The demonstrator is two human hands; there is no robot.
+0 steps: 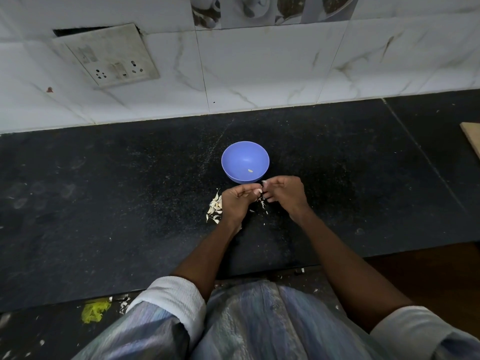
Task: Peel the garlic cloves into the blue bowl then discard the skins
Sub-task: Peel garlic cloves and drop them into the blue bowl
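Right at the near rim of the blue bowl (245,162), a garlic clove (259,191) sits pinched between two sets of fingertips, only a pale sliver of it showing. The left hand (237,203) curls its fingers round the clove from the bowl's near-left side, and the right hand (285,194) closes in from the near-right, thumb and forefinger nipping at the clove's top, where a white scrap of skin (264,182) pokes up just short of the bowl's wall. Inside the bowl lies one peeled clove (250,170), low on the near slope. Left of the bowl's near side, touching the left hand's outer edge, is a heap of unpeeled cloves and papery bits (215,207); loose skin flakes (262,205) are scattered under the gap between the hands. The bowl stands on a black speckled counter (104,203). Beyond the bowl rises a white marble-look tiled wall (259,74), with a grimy switch-and-socket plate (109,55) up to the bowl's far left; no writing on it can be read. At the counter's far right edge, a wooden board corner (471,137) pokes in.
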